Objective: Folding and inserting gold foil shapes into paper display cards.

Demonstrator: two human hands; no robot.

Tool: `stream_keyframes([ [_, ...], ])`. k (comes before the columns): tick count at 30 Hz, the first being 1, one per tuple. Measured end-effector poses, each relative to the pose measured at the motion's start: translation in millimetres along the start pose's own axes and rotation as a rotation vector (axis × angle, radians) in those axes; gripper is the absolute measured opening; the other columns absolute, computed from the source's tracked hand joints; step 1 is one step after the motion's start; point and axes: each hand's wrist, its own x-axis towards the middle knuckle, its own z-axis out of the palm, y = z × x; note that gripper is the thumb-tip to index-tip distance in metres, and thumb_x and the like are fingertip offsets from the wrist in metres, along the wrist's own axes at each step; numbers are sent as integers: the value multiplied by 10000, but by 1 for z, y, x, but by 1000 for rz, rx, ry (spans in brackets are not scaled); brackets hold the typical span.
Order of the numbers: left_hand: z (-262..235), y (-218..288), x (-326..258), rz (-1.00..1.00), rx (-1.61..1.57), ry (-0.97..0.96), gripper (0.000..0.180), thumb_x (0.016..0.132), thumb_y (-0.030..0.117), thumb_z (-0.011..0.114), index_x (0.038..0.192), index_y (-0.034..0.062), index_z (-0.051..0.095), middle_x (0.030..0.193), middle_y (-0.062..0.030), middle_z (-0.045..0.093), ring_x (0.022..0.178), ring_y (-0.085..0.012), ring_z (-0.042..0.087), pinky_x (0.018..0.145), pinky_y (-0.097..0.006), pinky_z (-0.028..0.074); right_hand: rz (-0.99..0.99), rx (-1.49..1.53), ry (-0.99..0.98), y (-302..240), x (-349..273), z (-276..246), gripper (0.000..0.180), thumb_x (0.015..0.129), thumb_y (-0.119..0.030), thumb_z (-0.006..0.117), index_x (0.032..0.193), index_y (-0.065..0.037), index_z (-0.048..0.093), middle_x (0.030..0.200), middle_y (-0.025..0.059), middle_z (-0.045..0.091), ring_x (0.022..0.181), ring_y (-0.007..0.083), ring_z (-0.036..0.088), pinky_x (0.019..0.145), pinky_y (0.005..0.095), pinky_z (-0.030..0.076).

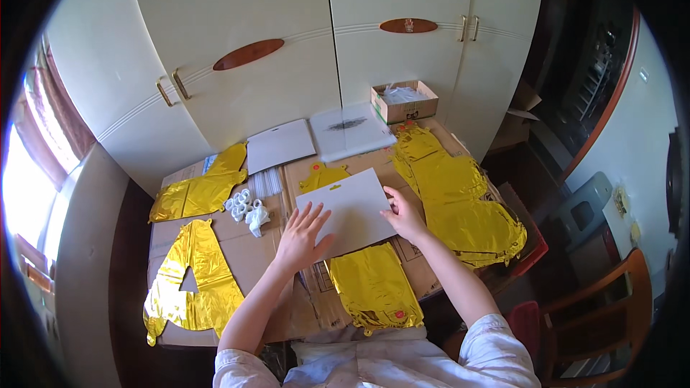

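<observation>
Head view: left hand [302,236] and right hand [404,217], both with an open, flat grip, press a thin white card sheet [352,210] (likely light, bendable, best lifted by its edges) onto the cardboard-covered tabletop [248,255].

The foil balloons [192,284] are shiny gold, and the flat card [356,210] under the hands is plain white. Brown cardboard [251,255] covers the table; the cupboard doors [237,43] are cream with reddish-brown oval plaques.

Bright daylight from overexposed window [29,194] at left, glare on gold foil balloons [460,201], sharp centre focus, strong fisheye bending, black vignette at rim
</observation>
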Motion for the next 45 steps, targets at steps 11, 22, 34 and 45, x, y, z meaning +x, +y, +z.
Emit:
stream_keyframes([
  [11,20,0,2,33,19,-122,528,928,365,564,1418,191,474,1500,-110,406,1426,-355,293,1156,-568,175,-415,-494,172,4,-9,6,422,873,-70,644,1277,7,547,1044,154,603,808,213,613,741,310,506],
  [22,20,3,-1,19,61,-151,512,892,431,577,1363,231,551,1441,-95,486,1403,-345,344,1132,-639,164,-387,-759,151,-3,-21,13,416,847,-126,651,1237,-12,561,1068,156,574,1016,340,549,902,435,445],
  [34,25,3,-2,60,101,-186,416,947,443,516,1355,365,544,1472,-112,439,1405,-389,316,1101,-684,164,-472,-860,56,-13,-25,14,286,816,-41,619,1061,-140,729,1249,52,601,1141,294,526,955,440,425],
  [45,24,3,2,72,158,-301,442,979,467,448,1417,406,451,1524,-100,364,1431,-402,254,1088,-711,151,-497,-781,-94,-13,-23,14,250,857,-196,659,1090,-139,730,1299,91,607,1285,290,489,1088,437,355],
])
